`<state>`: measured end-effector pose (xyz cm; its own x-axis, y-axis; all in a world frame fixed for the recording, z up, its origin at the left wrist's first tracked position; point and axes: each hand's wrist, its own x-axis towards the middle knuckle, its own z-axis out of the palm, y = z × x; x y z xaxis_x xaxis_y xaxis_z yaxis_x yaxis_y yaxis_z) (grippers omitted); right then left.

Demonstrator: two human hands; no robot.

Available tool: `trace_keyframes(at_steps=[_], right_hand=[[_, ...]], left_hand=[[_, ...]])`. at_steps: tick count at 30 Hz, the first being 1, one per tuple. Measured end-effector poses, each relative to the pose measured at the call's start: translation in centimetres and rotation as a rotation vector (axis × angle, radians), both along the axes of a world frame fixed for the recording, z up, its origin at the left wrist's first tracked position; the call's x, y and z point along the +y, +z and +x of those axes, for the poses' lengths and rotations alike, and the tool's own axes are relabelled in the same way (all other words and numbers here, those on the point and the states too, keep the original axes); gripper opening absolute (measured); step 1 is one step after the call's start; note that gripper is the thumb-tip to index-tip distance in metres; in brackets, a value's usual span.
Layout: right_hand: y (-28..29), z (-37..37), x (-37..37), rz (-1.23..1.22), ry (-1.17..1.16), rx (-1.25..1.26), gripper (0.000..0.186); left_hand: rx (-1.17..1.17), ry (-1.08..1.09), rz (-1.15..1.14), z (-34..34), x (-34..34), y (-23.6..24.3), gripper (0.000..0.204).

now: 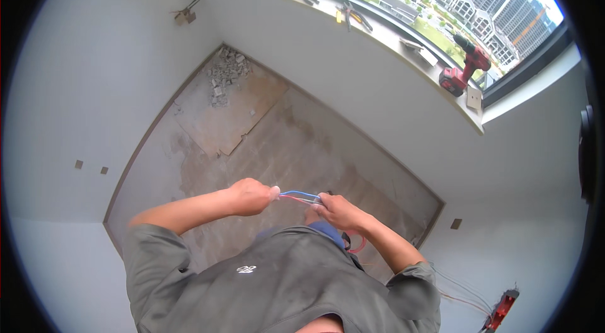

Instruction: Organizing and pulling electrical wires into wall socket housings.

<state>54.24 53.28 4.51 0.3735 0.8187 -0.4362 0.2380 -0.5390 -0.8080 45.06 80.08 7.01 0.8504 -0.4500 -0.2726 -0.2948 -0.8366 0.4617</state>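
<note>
Head view, and a thin blue plastic-coated wire (300, 192) is stretched between two bare hands, out in front of the dark grey short-sleeved shirt (252, 295). One end is pinched in the closed grip of the left hand (253, 197); the other is clasped by the fingers of the right hand (341, 212) — both grips closed on wire. Just below it, a thin red plastic-coated wire (291, 197) is held in the same span, over the stained brown floor (265, 163). By the right forearm, a loop of red wire (363, 243) is seen. Up on the pale windowsill (384, 37), a red-and-black cordless drill (467, 69) is parked — and in the far corner, broken grey rubble (228, 71) is heaped.
</note>
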Motion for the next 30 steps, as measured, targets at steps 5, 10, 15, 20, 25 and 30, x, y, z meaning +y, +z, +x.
trace_keyframes(at_steps=[5, 10, 15, 20, 25, 30], right_hand=[[2.7, 7.0, -0.2, 0.208, -0.067, 0.032, 0.026], [1.9, 11.7, 1.6, 0.416, -0.188, -0.456, 0.024], [2.0, 15.8, 1.1, 0.287, -0.031, -0.532, 0.021], [5.2, 21.6, 2.0, 0.218, -0.096, -0.328, 0.029], [6.3, 27.9, 6.5, 0.243, -0.347, 0.667, 0.036], [5.2, 35.0, 14.1, 0.267, -0.494, 0.657, 0.025]], left_hand=[[0.298, 0.132, 0.024, 7.5, -0.4, 5.5, 0.023], [0.261, 0.148, -0.029, 13.9, 0.8, 6.9, 0.025], [0.039, -0.158, 0.163, 19.2, 1.6, 6.4, 0.024], [-0.321, -0.372, 0.122, 27.7, 4.6, 5.4, 0.019], [-0.838, -0.565, 0.073, 37.9, 10.0, 3.2, 0.014], [-0.833, -0.469, -0.042, 47.3, 17.7, 1.5, 0.014]])
